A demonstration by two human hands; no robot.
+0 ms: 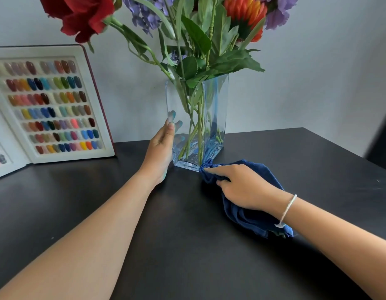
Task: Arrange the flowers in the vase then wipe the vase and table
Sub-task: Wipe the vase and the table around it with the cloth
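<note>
A tall rectangular clear glass vase (215, 109) stands on the black table (176, 245), near its back edge. Inside it stand several artificial flowers: a red rose (79, 16), purple blooms (144, 16) and an orange flower (245, 14) with green stems and leaves. My left hand (160, 152) grips the vase's left side, fingers showing through the glass. My right hand (241, 187) presses a dark blue cloth (252, 219) on the table, its tip touching the vase's front bottom corner.
An open book of coloured nail samples (46, 105) leans against the grey wall at the left, its lower edge on the table. The table's right edge runs diagonally at the far right, with a dark shape (382, 144) beyond it.
</note>
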